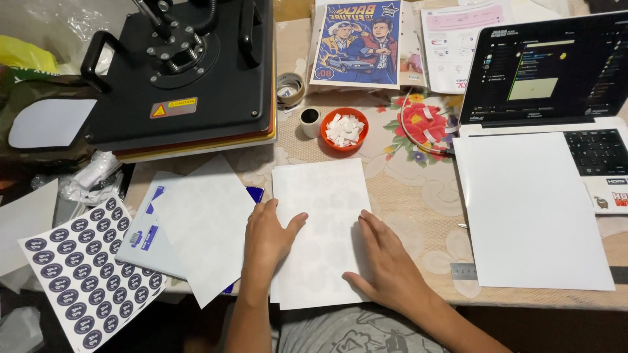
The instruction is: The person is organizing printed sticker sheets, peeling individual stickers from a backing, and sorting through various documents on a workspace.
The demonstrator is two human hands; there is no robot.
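Landmark: a white sheet (pixel 324 216) lies upright in the middle of the worktop (pixel 412 196), its lower edge at the near rim; every place below is given from this sheet.
Left hand (pixel 267 238): rests palm down on the sheet's left edge, fingers spread and flat, gripping nothing.
Right hand (pixel 386 258): rests palm down on the sheet's lower right part, fingers stretched flat and slightly apart, gripping nothing.
Near left: a sticker sheet (pixel 88 271) covered in rows of dark round labels hangs over the worktop's near edge, well to the left of the sheet.
Just left: a second white page (pixel 203 229), turned at an angle, lies on a pale blue-printed packet (pixel 147 238).
Right: a large blank white page (pixel 530 209) lies over part of a laptop's keyboard (pixel 598 150).
Just beyond: an orange bowl (pixel 344 129) holding small white paper scraps, with a small white cup (pixel 310 120) at its left.
Far left: a black heat press (pixel 183 72), with a tape roll (pixel 290 88) between it and the bowl.
Far: a colourful illustrated print (pixel 358 42) directly beyond the bowl.
Far right: the laptop's open screen (pixel 546 68), dark with lit panels.
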